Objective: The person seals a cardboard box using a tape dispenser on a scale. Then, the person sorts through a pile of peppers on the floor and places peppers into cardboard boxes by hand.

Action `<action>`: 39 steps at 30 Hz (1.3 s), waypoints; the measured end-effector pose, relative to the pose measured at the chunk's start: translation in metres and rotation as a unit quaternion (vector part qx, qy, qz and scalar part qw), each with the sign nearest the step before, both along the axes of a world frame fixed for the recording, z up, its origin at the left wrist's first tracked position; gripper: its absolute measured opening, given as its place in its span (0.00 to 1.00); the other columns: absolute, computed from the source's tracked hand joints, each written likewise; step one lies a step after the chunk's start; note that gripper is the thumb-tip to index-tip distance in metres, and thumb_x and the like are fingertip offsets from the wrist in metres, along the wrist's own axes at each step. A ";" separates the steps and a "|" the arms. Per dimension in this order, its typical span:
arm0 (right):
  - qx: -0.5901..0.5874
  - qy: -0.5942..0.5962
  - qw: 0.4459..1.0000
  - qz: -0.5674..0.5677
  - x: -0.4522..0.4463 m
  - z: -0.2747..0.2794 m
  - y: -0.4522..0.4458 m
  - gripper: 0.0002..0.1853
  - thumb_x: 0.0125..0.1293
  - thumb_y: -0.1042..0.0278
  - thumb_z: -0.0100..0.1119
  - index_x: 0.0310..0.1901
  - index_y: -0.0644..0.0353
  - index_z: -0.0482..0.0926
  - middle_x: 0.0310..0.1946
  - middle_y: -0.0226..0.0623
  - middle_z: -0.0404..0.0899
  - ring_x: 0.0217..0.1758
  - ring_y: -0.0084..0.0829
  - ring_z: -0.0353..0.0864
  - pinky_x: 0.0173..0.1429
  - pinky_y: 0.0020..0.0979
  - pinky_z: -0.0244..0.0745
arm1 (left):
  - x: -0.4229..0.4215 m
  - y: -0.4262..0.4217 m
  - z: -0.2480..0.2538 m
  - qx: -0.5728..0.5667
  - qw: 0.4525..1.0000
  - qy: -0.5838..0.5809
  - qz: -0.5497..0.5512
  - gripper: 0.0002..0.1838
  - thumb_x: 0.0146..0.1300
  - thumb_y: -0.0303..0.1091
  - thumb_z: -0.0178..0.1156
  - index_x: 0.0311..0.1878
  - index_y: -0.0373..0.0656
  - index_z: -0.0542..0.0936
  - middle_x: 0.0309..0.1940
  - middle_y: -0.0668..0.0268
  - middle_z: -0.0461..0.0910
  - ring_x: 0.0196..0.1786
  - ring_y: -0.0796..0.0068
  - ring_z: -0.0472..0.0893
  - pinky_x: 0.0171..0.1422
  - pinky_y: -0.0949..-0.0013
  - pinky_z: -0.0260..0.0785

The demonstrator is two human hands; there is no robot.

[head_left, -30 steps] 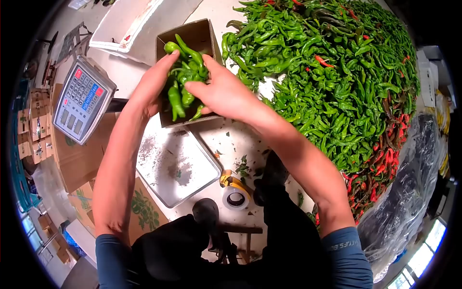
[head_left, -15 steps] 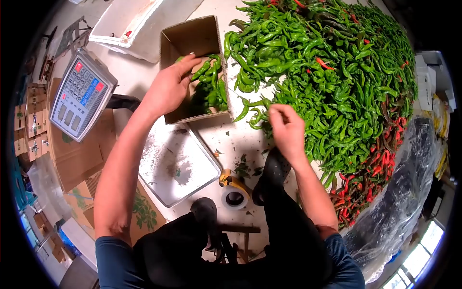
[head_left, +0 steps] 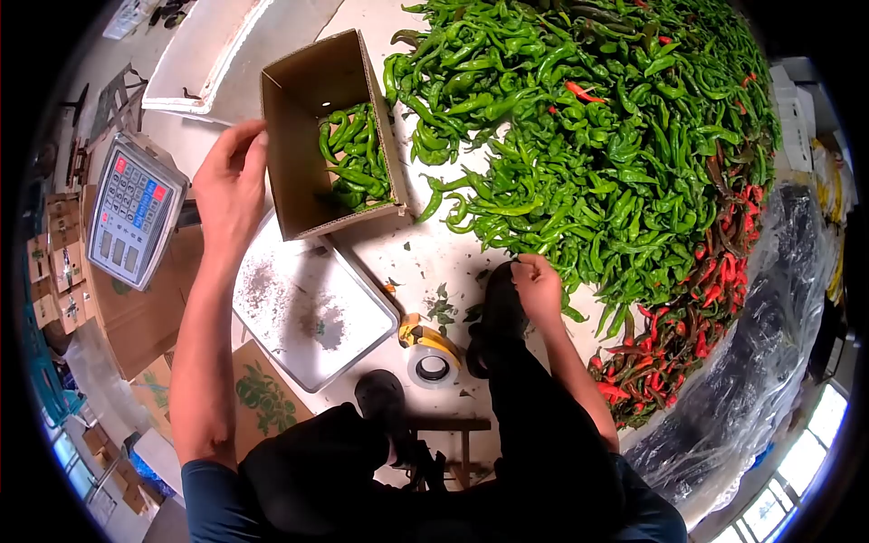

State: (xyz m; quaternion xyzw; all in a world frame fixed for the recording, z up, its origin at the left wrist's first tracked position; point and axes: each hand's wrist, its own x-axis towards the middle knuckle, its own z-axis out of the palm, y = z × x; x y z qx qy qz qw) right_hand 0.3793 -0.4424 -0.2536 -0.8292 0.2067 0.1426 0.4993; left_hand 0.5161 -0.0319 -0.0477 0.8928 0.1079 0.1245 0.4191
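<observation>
My left hand (head_left: 232,181) is at the left side of an open cardboard box (head_left: 294,100), its fingers bent together; whether they pinch the box edge or anything else is hidden. Green peppers (head_left: 359,158) lie in the right part of the box. My right hand (head_left: 539,288) hovers near my right shoe, its fingers curled, and what it may hold cannot be made out. Beyond it spreads a large pile of green peppers (head_left: 625,172), with red peppers (head_left: 715,281) along its right edge.
A scale (head_left: 136,213) stands at the left, near a white foam box (head_left: 195,81). A white tray (head_left: 312,312) lies below the cardboard box. The tape dispenser (head_left: 430,353) is near my feet. Clear plastic sheeting (head_left: 724,389) lies at the right.
Both hands were over the box with green peppers between them; the peppers now lie inside. My left hand moved to the box's left side, my right hand down and right toward my shoe.
</observation>
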 end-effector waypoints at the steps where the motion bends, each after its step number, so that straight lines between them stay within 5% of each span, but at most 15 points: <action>1: -0.006 -0.016 1.000 0.020 -0.005 -0.003 0.004 0.12 0.69 0.70 0.65 0.50 0.67 0.82 0.29 0.31 0.82 0.30 0.20 0.79 0.36 0.25 0.74 | -0.010 0.002 0.002 -0.004 1.000 0.014 0.003 0.12 0.73 0.32 0.62 0.54 0.34 0.84 0.41 0.64 0.86 0.42 0.82 0.81 0.49 0.75 0.74; 5: -0.015 -0.051 0.997 0.058 -0.031 -0.017 0.015 0.11 0.67 0.70 0.67 0.47 0.66 0.83 0.28 0.33 0.82 0.29 0.22 0.78 0.36 0.27 0.74 | -0.078 0.007 -0.001 -0.052 0.992 0.113 0.009 0.11 0.74 0.34 0.61 0.44 0.33 0.84 0.31 0.70 0.80 0.35 0.83 0.75 0.41 0.75 0.69; 8: -0.007 -0.114 0.992 0.056 -0.037 -0.009 0.021 0.10 0.69 0.72 0.64 0.48 0.66 0.83 0.29 0.33 0.83 0.29 0.22 0.79 0.36 0.26 0.75 | -0.165 0.012 -0.006 -0.029 0.961 0.276 -0.002 0.23 0.72 0.48 0.62 0.34 0.33 0.83 0.24 0.65 0.80 0.32 0.80 0.76 0.39 0.71 0.69; 11: 0.123 0.015 0.992 -0.034 -0.032 -0.002 0.010 0.10 0.70 0.74 0.61 0.50 0.67 0.82 0.31 0.33 0.84 0.31 0.21 0.80 0.37 0.24 0.77 | -0.249 0.008 -0.007 -0.139 0.935 0.326 0.020 0.15 0.74 0.37 0.60 0.50 0.33 0.86 0.27 0.66 0.82 0.33 0.79 0.82 0.42 0.72 0.75; 13: 0.179 -0.038 0.979 -0.088 -0.013 0.059 0.018 0.09 0.72 0.72 0.61 0.49 0.67 0.83 0.29 0.30 0.83 0.29 0.19 0.79 0.36 0.22 0.74 | -0.303 0.001 -0.018 -0.263 0.925 0.250 0.111 0.18 0.73 0.31 0.60 0.62 0.36 0.81 0.32 0.66 0.84 0.36 0.78 0.82 0.43 0.71 0.75; 16: 0.148 -0.157 0.976 0.011 0.027 0.220 0.026 0.08 0.74 0.69 0.62 0.47 0.63 0.84 0.31 0.27 0.82 0.31 0.16 0.77 0.38 0.19 0.72 | -0.359 0.012 -0.026 -0.357 0.872 0.288 0.173 0.19 0.73 0.31 0.60 0.64 0.36 0.79 0.34 0.65 0.83 0.37 0.78 0.82 0.43 0.69 0.76; 17: 0.139 -0.273 0.950 0.057 0.030 0.278 0.034 0.10 0.73 0.70 0.63 0.50 0.66 0.82 0.38 0.31 0.82 0.38 0.20 0.78 0.46 0.23 0.76 | -0.374 0.023 -0.028 -0.389 0.846 0.319 0.176 0.19 0.72 0.30 0.60 0.64 0.35 0.79 0.37 0.64 0.83 0.38 0.78 0.82 0.43 0.68 0.76; 18: 0.183 -0.442 0.867 0.136 0.038 0.324 0.040 0.19 0.69 0.67 0.68 0.56 0.68 0.79 0.48 0.37 0.81 0.49 0.27 0.80 0.54 0.30 0.78 | -0.389 0.035 -0.030 -0.418 0.818 0.351 0.179 0.20 0.72 0.29 0.60 0.65 0.35 0.79 0.39 0.63 0.84 0.38 0.77 0.82 0.42 0.67 0.76; 21: 0.202 -0.564 0.758 0.258 0.034 0.434 0.049 0.19 0.68 0.66 0.68 0.57 0.68 0.78 0.48 0.38 0.81 0.49 0.27 0.80 0.54 0.30 0.78 | -0.404 0.049 -0.016 -0.449 0.773 0.418 0.161 0.20 0.72 0.30 0.60 0.64 0.35 0.79 0.39 0.63 0.84 0.38 0.77 0.82 0.43 0.67 0.76; 28: 0.136 -0.578 0.734 0.330 0.000 0.545 0.056 0.21 0.68 0.66 0.68 0.58 0.68 0.77 0.49 0.39 0.81 0.49 0.28 0.80 0.53 0.30 0.78 | -0.361 0.045 0.016 -0.361 0.856 0.352 0.112 0.19 0.72 0.31 0.59 0.63 0.35 0.79 0.39 0.63 0.83 0.38 0.77 0.82 0.44 0.66 0.76; 39: 0.085 -0.580 0.783 0.210 -0.100 0.587 0.034 0.23 0.67 0.66 0.68 0.60 0.67 0.75 0.51 0.40 0.80 0.49 0.29 0.80 0.53 0.31 0.79 | -0.258 0.029 0.080 -0.244 0.942 0.231 -0.020 0.17 0.73 0.33 0.58 0.60 0.35 0.79 0.39 0.63 0.83 0.39 0.76 0.81 0.45 0.66 0.75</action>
